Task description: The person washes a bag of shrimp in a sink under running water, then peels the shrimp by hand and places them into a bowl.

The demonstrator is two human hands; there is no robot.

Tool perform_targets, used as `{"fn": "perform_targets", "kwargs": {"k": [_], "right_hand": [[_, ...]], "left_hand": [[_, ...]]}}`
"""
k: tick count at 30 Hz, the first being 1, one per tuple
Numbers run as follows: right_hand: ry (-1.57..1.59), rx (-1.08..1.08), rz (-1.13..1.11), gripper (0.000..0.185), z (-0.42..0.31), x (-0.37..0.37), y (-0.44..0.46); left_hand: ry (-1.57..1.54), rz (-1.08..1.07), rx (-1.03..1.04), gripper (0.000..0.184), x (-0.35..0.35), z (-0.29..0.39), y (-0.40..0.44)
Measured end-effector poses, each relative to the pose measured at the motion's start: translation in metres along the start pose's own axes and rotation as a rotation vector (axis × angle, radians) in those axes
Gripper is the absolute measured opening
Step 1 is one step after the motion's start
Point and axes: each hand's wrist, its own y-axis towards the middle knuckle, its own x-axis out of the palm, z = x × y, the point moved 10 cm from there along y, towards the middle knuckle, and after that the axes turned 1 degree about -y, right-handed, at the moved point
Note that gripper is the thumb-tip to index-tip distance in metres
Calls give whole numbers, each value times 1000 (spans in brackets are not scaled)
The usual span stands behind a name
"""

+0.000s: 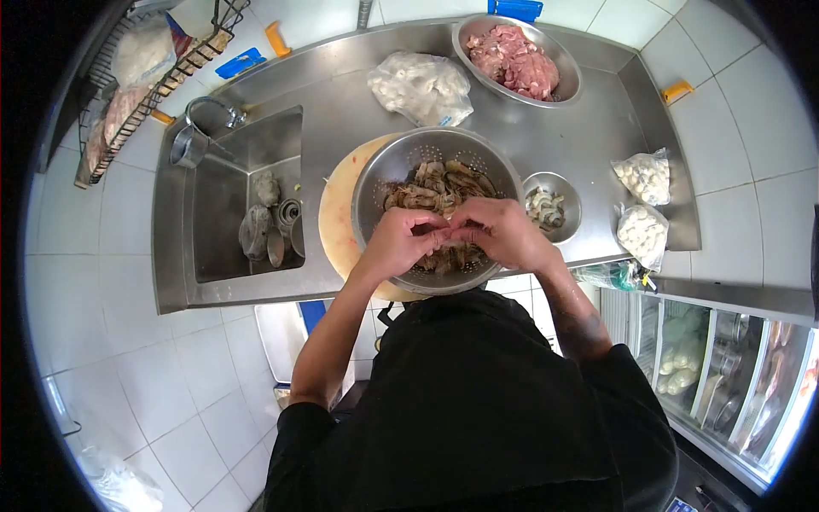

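Observation:
My left hand (pixel 403 242) and my right hand (pixel 507 232) meet fingertip to fingertip above a perforated metal colander (pixel 373 183). Both are closed in a pinch on a small shrimp, mostly hidden by the fingers. Brown unpeeled shrimp (pixel 435 183) fill the colander below them. The colander stands on a round pale cutting board (pixel 335 205). Just right of it, a small steel bowl (pixel 573 205) holds peeled, greyish shrimp (pixel 544 209).
A sink (pixel 209 230) with a faucet (pixel 235 116) is on the left. Behind the colander are a plastic bag of white food (pixel 422 88) and a bowl (pixel 573 77) of raw pink meat (pixel 516 64). Two bags of white pieces (pixel 643 177) (pixel 642 235) lie right. A glass-front fridge (pixel 725 375) stands lower right.

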Motion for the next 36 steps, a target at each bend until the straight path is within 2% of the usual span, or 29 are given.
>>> {"fn": "perform_targets", "kwargs": {"k": [1, 4, 8, 12, 15, 16, 19, 20, 23, 24, 27, 30, 33, 36], "right_hand": [[-25, -36, -16, 16, -5, 4, -4], [-14, -3, 50, 13, -13, -9, -15], [-123, 37, 233, 14, -13, -61, -33], [-146, 238, 407, 16, 22, -116, -71], [-196, 442, 438, 19, 70, -134, -96], [-233, 513, 427, 21, 86, -136, -104], [-632, 376, 398, 25, 95, -130, -110], [-526, 439, 421, 24, 93, -128, -108], [-402, 419, 436, 22, 88, -117, -98], [-403, 393, 453, 19, 85, -114, -93], [-349, 345, 431, 17, 66, -100, -71], [-239, 273, 376, 16, 38, -73, -46], [-149, 246, 261, 15, 27, -39, -24], [-161, 208, 216, 14, 25, -22, -10]], "left_hand": [[-31, -18, -101, 18, 3, -13, -2], [383, 233, 85, 18, -15, -9, -1], [448, 325, 112, 22, -45, -18, 3], [559, 398, -146, 18, -88, -7, -5], [450, 318, 21, 18, -93, -16, 3], [446, 246, 35, 23, -86, -20, 8], [601, 222, 154, 33, -63, -8, 21], [645, 244, 152, 31, -57, -1, 26], [841, 261, 423, 31, -33, 9, 42], [819, 200, 394, 28, -26, 3, 52], [1026, 72, 200, 24, -16, -23, 70], [975, 93, 67, 20, -29, -20, 68], [885, 172, 100, 17, -41, -4, 55], [785, 276, 481, 16, -32, 18, 49]]}}
